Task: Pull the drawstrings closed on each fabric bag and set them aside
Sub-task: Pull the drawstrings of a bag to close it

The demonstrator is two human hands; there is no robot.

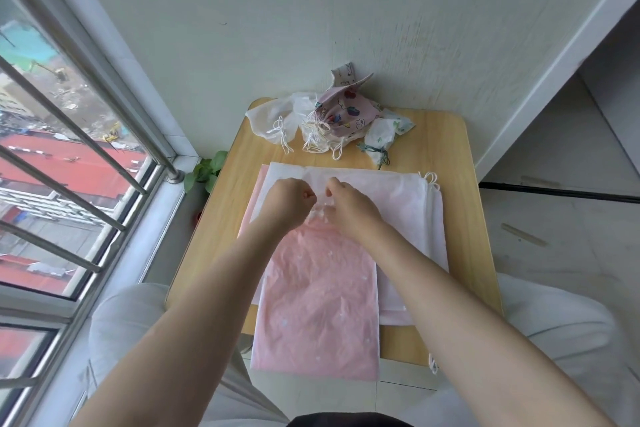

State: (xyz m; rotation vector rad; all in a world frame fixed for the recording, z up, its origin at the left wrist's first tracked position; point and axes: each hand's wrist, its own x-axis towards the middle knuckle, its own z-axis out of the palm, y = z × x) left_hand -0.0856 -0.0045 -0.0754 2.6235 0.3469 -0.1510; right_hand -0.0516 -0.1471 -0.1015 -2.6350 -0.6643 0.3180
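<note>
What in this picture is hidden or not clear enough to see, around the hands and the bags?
Head view only:
- Drawstring of the pink bag: covered by the left hand and right hand; the grip is unclear.
- White bags underneath: mostly covered by the pink bag, so their count is unclear.
- Patterned bag print: too small.
- Table near edge: hidden by arms.

There is one view only, from a wide-angle camera on the person's head. It looks forward and steeply down, so the small wooden table [446,156] fills the middle and the person's lap shows at the bottom edge. The camera is close: both forearms enter from below and reach to the centre. The wall [277,10] stands behind the table, the barred window [62,149] at the left. Straight lines bend near the edges.
</note>
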